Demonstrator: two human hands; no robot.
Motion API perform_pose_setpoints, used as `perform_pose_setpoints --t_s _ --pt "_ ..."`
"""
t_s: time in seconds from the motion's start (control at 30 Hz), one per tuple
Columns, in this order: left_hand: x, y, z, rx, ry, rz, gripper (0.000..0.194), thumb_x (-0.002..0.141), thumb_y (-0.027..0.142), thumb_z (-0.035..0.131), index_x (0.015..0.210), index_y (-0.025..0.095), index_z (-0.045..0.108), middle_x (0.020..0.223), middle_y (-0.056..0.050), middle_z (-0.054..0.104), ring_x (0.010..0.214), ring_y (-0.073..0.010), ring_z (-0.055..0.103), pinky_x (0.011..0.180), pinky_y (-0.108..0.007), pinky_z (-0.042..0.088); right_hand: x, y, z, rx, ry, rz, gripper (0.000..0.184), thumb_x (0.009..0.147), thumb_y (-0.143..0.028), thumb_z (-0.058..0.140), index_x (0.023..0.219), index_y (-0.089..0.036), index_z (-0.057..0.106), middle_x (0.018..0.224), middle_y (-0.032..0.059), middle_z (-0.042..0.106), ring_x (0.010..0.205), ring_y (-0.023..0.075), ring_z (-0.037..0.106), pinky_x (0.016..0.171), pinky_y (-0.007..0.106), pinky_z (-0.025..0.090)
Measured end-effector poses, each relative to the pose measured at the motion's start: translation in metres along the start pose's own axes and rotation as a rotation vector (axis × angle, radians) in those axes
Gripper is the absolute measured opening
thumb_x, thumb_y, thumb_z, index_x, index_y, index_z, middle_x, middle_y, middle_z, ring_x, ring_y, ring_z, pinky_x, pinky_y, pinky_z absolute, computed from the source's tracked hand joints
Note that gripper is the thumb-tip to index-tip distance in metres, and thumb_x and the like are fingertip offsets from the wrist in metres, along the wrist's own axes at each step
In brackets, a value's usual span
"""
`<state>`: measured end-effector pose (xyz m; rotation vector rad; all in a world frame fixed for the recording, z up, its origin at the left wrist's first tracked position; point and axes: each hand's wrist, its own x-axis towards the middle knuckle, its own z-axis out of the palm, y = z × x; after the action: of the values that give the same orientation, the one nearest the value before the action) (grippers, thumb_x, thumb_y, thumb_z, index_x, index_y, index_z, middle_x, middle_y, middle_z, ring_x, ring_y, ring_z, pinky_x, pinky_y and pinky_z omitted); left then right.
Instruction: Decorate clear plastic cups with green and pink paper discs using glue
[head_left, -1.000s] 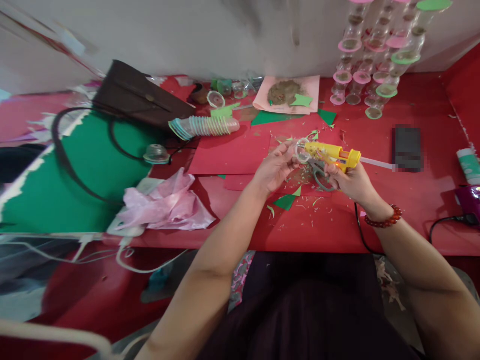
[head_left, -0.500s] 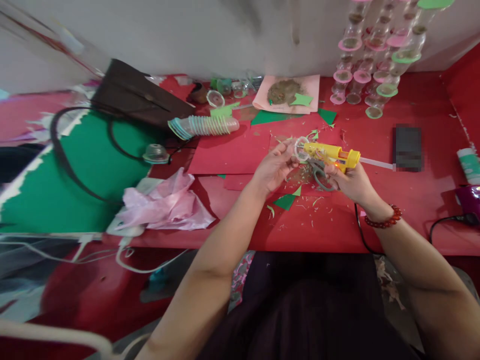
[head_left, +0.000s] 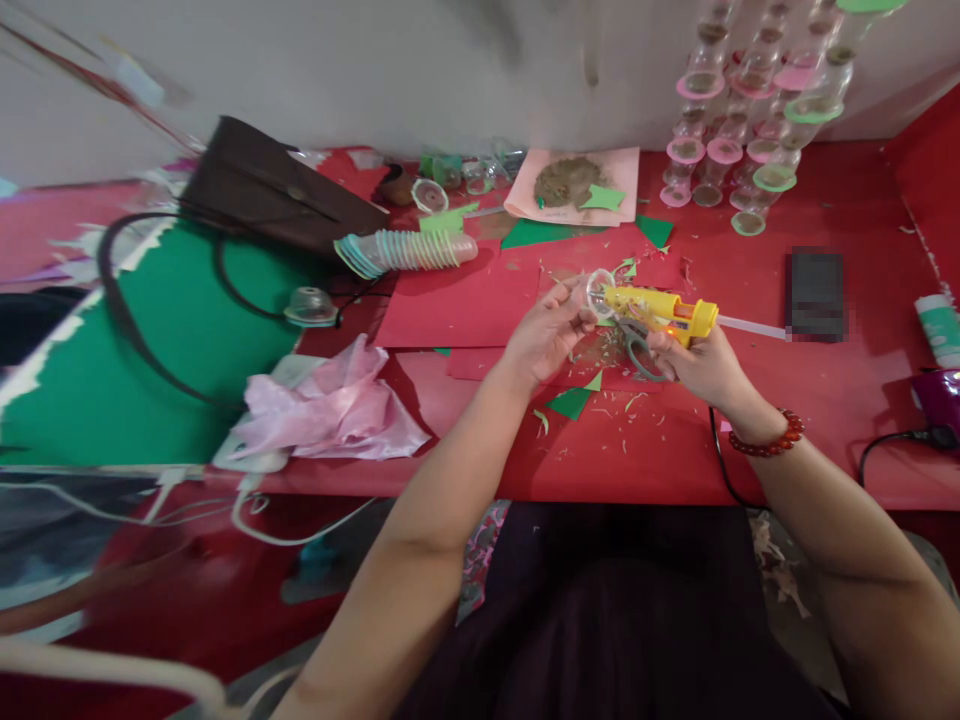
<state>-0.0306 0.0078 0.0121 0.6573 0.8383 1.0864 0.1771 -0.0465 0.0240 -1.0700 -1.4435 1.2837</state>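
Note:
A small clear plastic cup (head_left: pixel 601 292) is in the fingers of my left hand (head_left: pixel 553 335), its rim turned toward the right. My right hand (head_left: pixel 694 360) grips a yellow hot glue gun (head_left: pixel 651 303), and a white glue stick (head_left: pixel 752 327) sticks out of its rear. The gun's nozzle points left, at the cup's mouth; whether it touches the plastic I cannot tell. Below the gun lie grey-handled scissors (head_left: pixel 641 352), partly hidden by the gun and my right hand.
Red card sheets (head_left: pixel 459 305) and green paper scraps (head_left: pixel 570 402) cover the table middle. A stack of rimmed cups (head_left: pixel 409 252) lies behind on the left, near a dark bag (head_left: pixel 277 190). Cup strings (head_left: pixel 765 110) stand back right, a phone-like dark object (head_left: pixel 816 293) in front. A pink plastic bag (head_left: pixel 330 405) sits left.
My hands, with the cup and the glue gun, have shifted very slightly left. Both grips stay the same. At the lower left edge, a blurred brownish shape has come into view.

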Motion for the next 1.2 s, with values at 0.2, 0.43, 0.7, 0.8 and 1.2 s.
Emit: perform_pose_setpoints --t_s 0.2,0.43,0.7,0.8,1.2 --pt "0.002 -0.0013 -0.0022 -0.009 0.013 0.025 0.011 0.091 0.015 0.078 0.101 0.02 0.077 0.096 -0.003 0.072 0.073 -0.0092 0.061 0.071 -0.025 0.048 -0.0003 -0.0011 0.001 0.01 -0.013 -0.008 0.047 0.086 -0.068 0.079 0.096 -0.024 0.065 0.053 -0.0085 0.045 0.043 0.0086 0.036 0.04 0.027 0.032" --pt "0.0028 -0.0018 -0.0016 -0.027 0.026 0.054 0.008 0.092 0.015 0.078 0.098 0.02 0.075 0.095 -0.001 0.072 0.07 -0.0073 0.06 0.07 -0.022 0.048 0.0003 0.0013 0.0017 0.026 -0.022 -0.015 0.049 0.087 -0.066 0.079 0.099 -0.021 0.066 0.053 -0.0098 0.046 0.042 0.0071 0.037 0.04 0.025 0.03" --pt "0.0073 -0.0048 -0.0063 -0.028 0.029 0.086 0.015 0.088 0.019 0.084 0.098 0.022 0.073 0.094 0.001 0.07 0.07 -0.0073 0.059 0.072 -0.022 0.048 0.0001 0.0061 0.0005 0.033 -0.02 -0.018 0.047 0.088 -0.063 0.079 0.102 -0.02 0.066 0.055 -0.0105 0.046 0.044 0.0063 0.037 0.041 0.024 0.03" --pt "0.0073 -0.0051 -0.0061 -0.012 0.015 0.086 0.013 0.09 0.019 0.082 0.099 0.022 0.074 0.094 0.001 0.071 0.071 -0.0076 0.059 0.071 -0.022 0.048 0.0003 0.0076 -0.0004 0.023 -0.023 -0.022 0.046 0.089 -0.063 0.078 0.102 -0.021 0.066 0.054 -0.01 0.046 0.043 0.0068 0.037 0.041 0.025 0.029" --pt "0.0089 -0.0036 -0.0082 -0.043 0.057 0.12 0.01 0.09 0.014 0.078 0.097 0.021 0.074 0.088 -0.001 0.071 0.065 -0.0075 0.058 0.064 -0.023 0.045 -0.0004 0.0036 0.0022 0.021 -0.024 0.004 0.038 0.09 -0.053 0.077 0.104 -0.02 0.064 0.052 -0.0118 0.045 0.043 0.0065 0.036 0.042 0.025 0.03"
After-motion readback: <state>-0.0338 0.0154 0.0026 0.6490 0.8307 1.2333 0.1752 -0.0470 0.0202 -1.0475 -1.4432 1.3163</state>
